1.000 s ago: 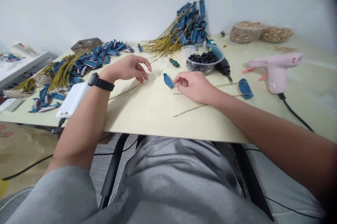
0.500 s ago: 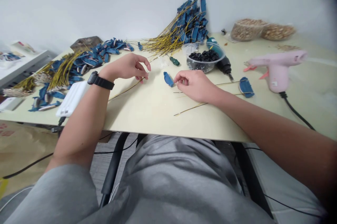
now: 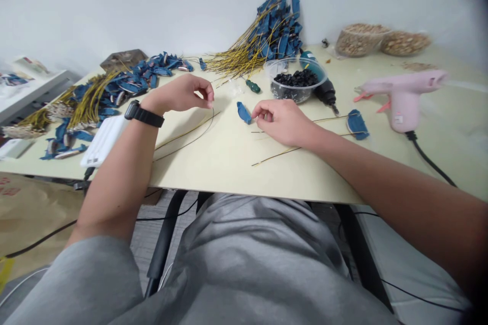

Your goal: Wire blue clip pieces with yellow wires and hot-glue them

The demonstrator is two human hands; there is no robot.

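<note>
My left hand [image 3: 196, 92] hovers over the table, thumb and forefinger pinching the end of a thin dark wire [image 3: 208, 126] that bows down toward the table. A yellow wire [image 3: 186, 133] runs beside it below the hand. My right hand [image 3: 278, 120] has its fingers curled in, with the fingertips closed at the right edge of a small blue fabric piece [image 3: 243, 113]. Its grip is partly hidden by the fingers. Beneath and beside my right forearm lies another blue piece [image 3: 357, 124], with long thin wires [image 3: 275, 156] reaching left.
Behind my right hand stand a clear tub [image 3: 297, 83] of small black parts, a power drill [image 3: 324, 92] and a green-handled tool [image 3: 252, 86]. A pink glue gun [image 3: 406, 96] lies right. Blue pieces with yellow wires [image 3: 267, 30] are heaped at the back; a white power bank [image 3: 104, 143] lies left.
The dark wire has come apart from the yellow one: my left hand has lifted its end slightly, and the yellow wire now lies below. My right hand is nearly still.
</note>
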